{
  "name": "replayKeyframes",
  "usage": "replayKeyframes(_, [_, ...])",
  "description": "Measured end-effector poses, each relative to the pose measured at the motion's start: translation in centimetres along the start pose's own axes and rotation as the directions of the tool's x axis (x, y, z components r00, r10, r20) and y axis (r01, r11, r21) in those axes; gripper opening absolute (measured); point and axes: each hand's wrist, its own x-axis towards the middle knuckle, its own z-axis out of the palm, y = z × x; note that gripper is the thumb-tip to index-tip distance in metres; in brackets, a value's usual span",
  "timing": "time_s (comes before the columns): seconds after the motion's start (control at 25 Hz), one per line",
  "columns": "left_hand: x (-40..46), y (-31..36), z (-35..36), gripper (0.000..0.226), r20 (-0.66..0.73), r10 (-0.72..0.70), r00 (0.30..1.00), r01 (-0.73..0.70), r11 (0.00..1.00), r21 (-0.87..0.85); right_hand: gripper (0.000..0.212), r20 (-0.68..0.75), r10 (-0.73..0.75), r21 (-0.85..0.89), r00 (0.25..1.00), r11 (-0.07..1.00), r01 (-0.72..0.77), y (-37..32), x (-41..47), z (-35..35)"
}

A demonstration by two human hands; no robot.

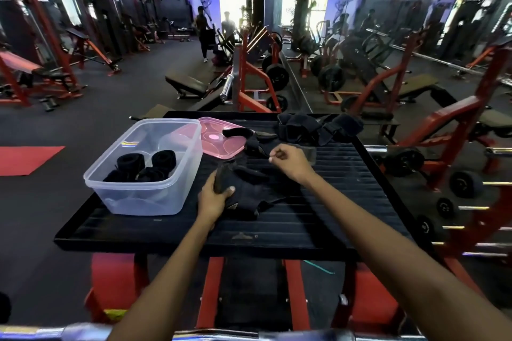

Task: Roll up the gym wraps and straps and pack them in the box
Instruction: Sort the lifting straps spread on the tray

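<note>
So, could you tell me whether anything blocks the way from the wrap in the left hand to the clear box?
Nothing visible does. The left hand grips the black wrap just right of the clear box, which is open; its pink lid lies behind.

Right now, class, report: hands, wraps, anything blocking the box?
Left hand gripping black fabric wrap; right hand pinching its end. Clear plastic box open, unobstructed.

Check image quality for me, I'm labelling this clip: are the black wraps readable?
Head view: wide-angle bending at the edges; bright window glare far back; black wraps under the left hand merge with the dark platform; right hand sharp.
</note>
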Motion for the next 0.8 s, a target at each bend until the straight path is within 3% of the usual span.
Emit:
replayKeyframes(0.08, [-0.2, -0.4, -0.1, 0.064, -0.033, 0.038, 0.999, -0.037, 0.999, 0.040, 0.012, -0.046, 0.053, -0.028, 0.998, 0.998, -0.054, 0.6, 2.6, 1.0])
replayKeyframes(0.16, [-0.1, -0.2, 0.0, 0.064, -0.052, 0.067, 0.996, -0.065, 0.997, 0.044, 0.032, -0.031, 0.062, -0.130, 0.998, 0.989, -0.066, 0.9, 4.7, 1.7])
replayKeyframes(0.24, [0.2, -0.2, 0.0, 0.064, -0.067, 0.078, 0.995, -0.074, 0.996, 0.054, 0.048, 0.014, 0.058, -0.224, 0.998, 0.973, -0.053, 0.7, 6.2, 2.2])
replayKeyframes(0.36, [0.4, -0.5, 0.1, 0.065, -0.074, 0.088, 0.993, -0.082, 0.993, 0.082, 0.055, 0.122, 0.068, -0.379, 0.990, 0.925, -0.017, 1.1, 8.4, 3.3])
replayKeyframes(0.48, [0.6, -0.5, 0.1, 0.062, -0.089, 0.098, 0.991, -0.087, 0.989, 0.119, 0.048, 0.182, 0.046, -0.511, 0.982, 0.858, 0.054, 2.0, 9.2, 4.8])
replayKeyframes(0.6, [0.6, -0.6, 0.1, 0.056, -0.127, 0.136, 0.983, -0.105, 0.968, 0.228, 0.029, 0.111, -0.019, -0.570, 0.994, 0.818, 0.079, 2.7, 8.7, 4.9])
replayKeyframes(0.8, [0.5, -0.4, 0.1, 0.049, -0.129, 0.171, 0.977, -0.123, 0.940, 0.318, 0.019, 0.050, -0.072, -0.575, 0.996, 0.814, 0.088, 2.7, 7.2, 2.9])
